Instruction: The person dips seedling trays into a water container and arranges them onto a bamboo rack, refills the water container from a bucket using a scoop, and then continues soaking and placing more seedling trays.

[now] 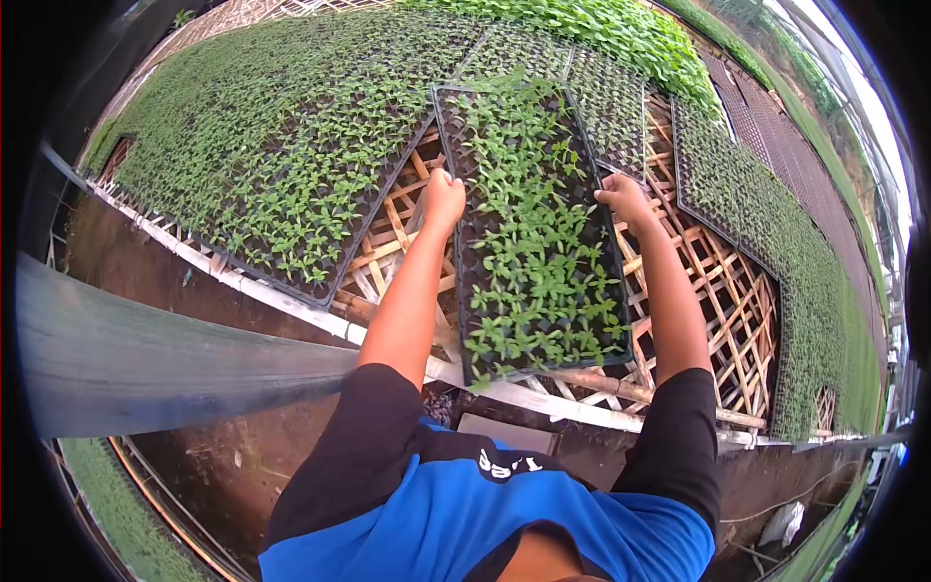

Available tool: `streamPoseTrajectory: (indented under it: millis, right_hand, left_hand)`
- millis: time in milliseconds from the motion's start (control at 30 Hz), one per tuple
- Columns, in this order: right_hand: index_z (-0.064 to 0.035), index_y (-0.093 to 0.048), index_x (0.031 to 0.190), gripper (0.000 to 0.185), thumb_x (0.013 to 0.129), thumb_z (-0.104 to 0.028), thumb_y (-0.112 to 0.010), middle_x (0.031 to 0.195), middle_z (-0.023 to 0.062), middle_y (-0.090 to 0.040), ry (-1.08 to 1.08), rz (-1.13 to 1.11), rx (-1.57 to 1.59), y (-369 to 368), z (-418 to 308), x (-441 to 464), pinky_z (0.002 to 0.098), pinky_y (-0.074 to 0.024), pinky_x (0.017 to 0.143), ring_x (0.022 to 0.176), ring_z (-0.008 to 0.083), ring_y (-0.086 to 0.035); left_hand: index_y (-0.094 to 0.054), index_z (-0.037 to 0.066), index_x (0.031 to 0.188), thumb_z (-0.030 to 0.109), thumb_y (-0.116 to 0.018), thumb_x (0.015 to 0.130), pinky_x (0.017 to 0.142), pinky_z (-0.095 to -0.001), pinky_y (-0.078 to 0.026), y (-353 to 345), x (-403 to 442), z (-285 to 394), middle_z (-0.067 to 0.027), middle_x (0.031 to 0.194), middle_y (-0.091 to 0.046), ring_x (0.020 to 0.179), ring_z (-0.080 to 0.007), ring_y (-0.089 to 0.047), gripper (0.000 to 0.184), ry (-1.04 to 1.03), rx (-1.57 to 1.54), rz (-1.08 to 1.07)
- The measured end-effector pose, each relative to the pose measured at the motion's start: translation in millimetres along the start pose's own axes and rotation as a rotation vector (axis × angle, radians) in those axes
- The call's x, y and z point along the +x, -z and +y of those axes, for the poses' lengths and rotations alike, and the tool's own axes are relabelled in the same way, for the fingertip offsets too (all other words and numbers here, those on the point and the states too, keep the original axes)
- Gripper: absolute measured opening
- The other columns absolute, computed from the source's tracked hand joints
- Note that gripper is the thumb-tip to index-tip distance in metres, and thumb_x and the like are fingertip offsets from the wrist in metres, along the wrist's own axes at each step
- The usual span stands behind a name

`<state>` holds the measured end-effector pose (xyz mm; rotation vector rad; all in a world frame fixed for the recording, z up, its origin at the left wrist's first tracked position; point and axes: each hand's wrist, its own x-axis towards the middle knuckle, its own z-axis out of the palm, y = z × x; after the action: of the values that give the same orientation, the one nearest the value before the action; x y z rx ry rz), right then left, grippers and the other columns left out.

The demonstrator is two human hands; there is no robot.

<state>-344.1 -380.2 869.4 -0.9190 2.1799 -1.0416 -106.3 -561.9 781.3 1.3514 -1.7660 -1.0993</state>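
Observation:
A black seedling tray (466,330) full of small green plants is held between my two hands over a bamboo lattice bench. My left hand (443,201) is closed on its left long edge, about a third of the way down from the far end. On the opposite edge, my right hand (624,196) is closed around the rim, its fingertips partly hidden. The tray's near end reaches the bench's front rail, and its far end lies close to other seedling trays (519,50).
Dense seedling trays (281,165) cover the bench to the left. More trays (747,184) stand at right beyond the exposed bamboo lattice (722,291). Leafier plants (621,39) grow at the back. A white rail (242,281) edges the bench, and a grey post (184,349) crosses at left.

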Motion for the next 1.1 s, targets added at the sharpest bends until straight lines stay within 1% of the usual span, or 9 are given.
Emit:
streamPoseTrajectory:
  millis: [67,100,133,333,400,433,733,867,1100]
  right_hand:
    - [-0.0043,-0.049,0.075,0.014,0.069,-0.008,-0.062,0.064,-0.0006,-0.047,0.103,0.019,0.008,-25.6,23.8,7.6,0.0233,-0.0353,0.048,0.055,0.0091,-0.043]
    - [-0.0034,-0.050,0.076,0.014,0.069,-0.007,-0.061,0.065,0.0002,-0.048,-0.003,0.006,0.092,-35.2,0.1,-15.7,0.0236,-0.0374,0.052,0.058,0.0095,-0.045]
    - [-0.0031,-0.050,0.076,0.014,0.069,-0.007,-0.061,0.066,0.0011,-0.048,0.119,0.029,0.079,-48.3,10.0,-10.2,0.0236,-0.0385,0.051,0.058,0.0098,-0.046]
    - [-0.0042,-0.051,0.072,0.013,0.066,-0.009,-0.061,0.063,0.0025,-0.051,-0.035,0.062,0.271,-80.6,22.9,-19.8,0.0267,-0.0407,0.043,0.054,0.0124,-0.050]
    - [-0.0046,-0.050,0.072,0.014,0.066,-0.009,-0.061,0.063,0.0023,-0.051,-0.041,0.090,0.268,-87.1,25.7,-22.3,0.0266,-0.0408,0.043,0.053,0.0125,-0.050]
    - [-0.0056,-0.048,0.080,0.016,0.071,-0.010,-0.060,0.072,0.0007,-0.048,-0.093,0.009,0.260,-88.5,29.9,-19.5,0.0274,-0.0452,0.045,0.060,0.0117,-0.051]
    - [-0.0077,-0.045,0.078,0.014,0.072,-0.007,-0.058,0.071,0.0000,-0.048,-0.254,-0.025,0.496,-112.1,37.9,-17.9,0.0297,-0.0455,0.050,0.062,0.0115,-0.049]
    - [-0.0070,-0.042,0.073,0.016,0.070,-0.005,-0.058,0.063,0.0021,-0.047,-0.254,0.012,0.580,-143.2,48.0,-18.2,0.0273,-0.0420,0.037,0.048,0.0132,-0.047]
    - [-0.0105,-0.047,0.079,0.011,0.075,-0.011,-0.058,0.066,-0.0030,-0.046,-0.377,-0.018,0.659,-169.5,61.3,-29.2,0.0284,-0.0439,0.054,0.056,0.0089,-0.045]
  left_hand:
    - [-0.045,0.004,0.078,0.021,-0.051,0.075,0.065,-0.0407,-0.041,23.4,6.7,15.7,-0.0169,0.078,-0.057,0.075,-0.0343,-0.054,0.018,0.039,0.166,0.001]
    - [-0.046,0.004,0.081,0.022,-0.050,0.076,0.067,-0.0407,-0.042,28.5,11.1,16.5,-0.0174,0.082,-0.057,0.079,-0.0340,-0.054,0.019,0.037,0.232,0.008]
    - [-0.047,0.005,0.085,0.023,-0.050,0.077,0.070,-0.0407,-0.042,33.8,13.5,19.2,-0.0178,0.085,-0.057,0.083,-0.0338,-0.054,0.020,0.032,0.297,0.013]
    - [-0.046,0.005,0.100,0.022,-0.048,0.078,0.078,-0.0404,-0.041,50.4,29.3,17.7,-0.0180,0.101,-0.054,0.094,-0.0325,-0.052,0.027,0.107,0.461,-0.091]
    - [-0.046,0.006,0.102,0.022,-0.049,0.078,0.078,-0.0399,-0.041,50.5,37.3,15.0,-0.0167,0.103,-0.053,0.095,-0.0317,-0.052,0.028,0.104,0.523,-0.119]
    - [-0.047,0.007,0.102,0.022,-0.049,0.078,0.079,-0.0393,-0.041,50.8,41.7,12.1,-0.0159,0.103,-0.054,0.096,-0.0316,-0.051,0.029,0.112,0.546,-0.122]
    - [-0.049,0.009,0.101,0.023,-0.050,0.077,0.078,-0.0384,-0.043,39.5,72.2,4.7,-0.0139,0.103,-0.054,0.096,-0.0297,-0.052,0.028,0.120,0.649,-0.124]
    - [-0.049,0.008,0.099,0.022,-0.050,0.077,0.076,-0.0382,-0.043,45.4,88.2,-2.6,-0.0136,0.102,-0.054,0.094,-0.0295,-0.052,0.026,0.114,0.723,-0.121]
    - [-0.050,0.010,0.104,0.020,-0.051,0.076,0.079,-0.0376,-0.043,55.8,100.3,-27.2,-0.0102,0.106,-0.053,0.097,-0.0262,-0.052,0.029,0.238,0.813,-0.137]
